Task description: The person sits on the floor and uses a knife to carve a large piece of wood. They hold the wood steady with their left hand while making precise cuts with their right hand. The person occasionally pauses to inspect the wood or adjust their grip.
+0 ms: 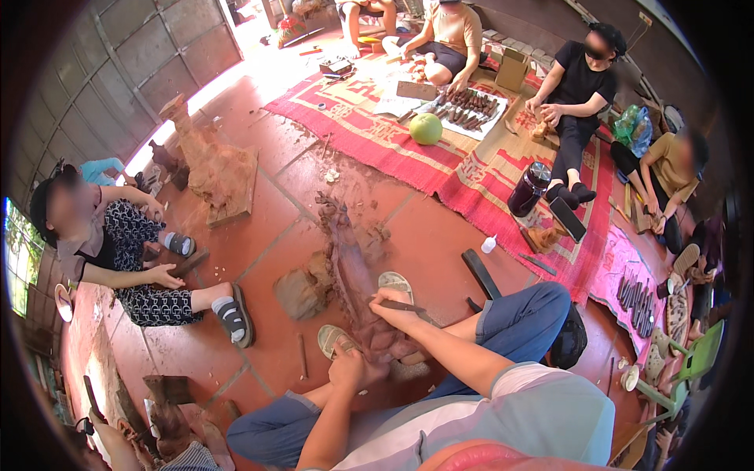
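Between my feet lies a long reddish-brown wood carving, its narrow jagged end pointing away from me and its rounded end close to my lap. My right hand is closed round a carving chisel over the carving's right side; the dark handle shows, while the working tip is hidden. At the near left of the carving, my left hand rests low with its fingers curled. What those fingers hold, if anything, is hidden. My sandalled feet stand on either side of the carving.
A brown block sits left of the carving. A person sits farther left near another carving. On the red mat are a green round fruit, many tools, a dark flask and a propped phone. Several people sit beyond.
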The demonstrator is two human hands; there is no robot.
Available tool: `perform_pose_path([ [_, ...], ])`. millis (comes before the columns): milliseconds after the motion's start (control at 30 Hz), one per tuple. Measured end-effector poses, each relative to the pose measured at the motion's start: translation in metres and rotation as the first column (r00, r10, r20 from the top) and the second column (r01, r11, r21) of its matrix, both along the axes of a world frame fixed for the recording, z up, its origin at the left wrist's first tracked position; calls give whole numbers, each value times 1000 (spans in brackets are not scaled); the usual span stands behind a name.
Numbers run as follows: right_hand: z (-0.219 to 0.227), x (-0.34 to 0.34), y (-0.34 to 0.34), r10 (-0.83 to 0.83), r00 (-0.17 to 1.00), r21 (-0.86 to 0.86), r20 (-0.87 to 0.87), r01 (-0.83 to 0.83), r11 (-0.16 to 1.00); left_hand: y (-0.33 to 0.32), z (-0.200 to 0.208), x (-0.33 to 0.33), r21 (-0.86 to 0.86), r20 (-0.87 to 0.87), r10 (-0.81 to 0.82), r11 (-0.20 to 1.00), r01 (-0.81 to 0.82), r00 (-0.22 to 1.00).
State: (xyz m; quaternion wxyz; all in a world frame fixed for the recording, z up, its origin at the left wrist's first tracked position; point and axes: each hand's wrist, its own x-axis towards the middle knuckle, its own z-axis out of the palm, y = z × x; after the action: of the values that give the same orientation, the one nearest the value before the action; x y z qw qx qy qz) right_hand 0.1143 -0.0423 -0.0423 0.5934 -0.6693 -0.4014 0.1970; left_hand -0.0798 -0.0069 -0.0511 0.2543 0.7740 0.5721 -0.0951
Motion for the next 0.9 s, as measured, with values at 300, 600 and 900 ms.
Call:
perform_pose_path([
  [300, -5, 5, 9, -37, 984, 35, 172, 31, 999, 1, 0, -2, 32, 3, -3, 999, 3, 1000],
  [600, -4, 2, 4, 23, 993, -58, 112, -16, 998, 1, -3, -8, -15, -17, -3, 1000, 3, 1000],
  [900, 1, -2, 10, 28, 995, -214, 97, -7, 977, 4, 13, -3, -31, -47, -17, 999, 15, 999],
])
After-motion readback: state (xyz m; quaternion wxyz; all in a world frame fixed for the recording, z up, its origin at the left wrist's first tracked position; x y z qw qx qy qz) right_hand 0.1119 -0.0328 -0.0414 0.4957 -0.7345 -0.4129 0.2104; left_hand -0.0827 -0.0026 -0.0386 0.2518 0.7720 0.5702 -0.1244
